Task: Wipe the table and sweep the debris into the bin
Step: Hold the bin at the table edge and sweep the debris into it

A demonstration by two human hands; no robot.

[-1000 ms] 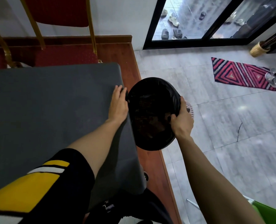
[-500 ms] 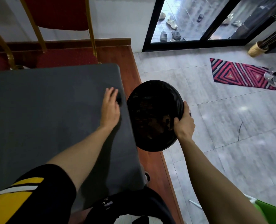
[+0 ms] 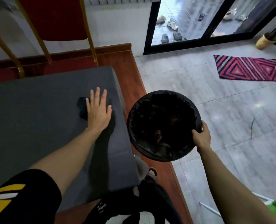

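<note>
Grey bench fills the frame's left; our left hand presses flat on a black cloth there. Our right hand grasps the black-lined bin's rim, centre frame.

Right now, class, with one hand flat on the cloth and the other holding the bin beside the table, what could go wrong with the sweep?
1. The bin is held by its rim in the right hand alone, so it may tip.
2. A gap shows between bin and table, so debris could fall to the floor.
3. The left hand only presses the cloth, which may slip.
</note>
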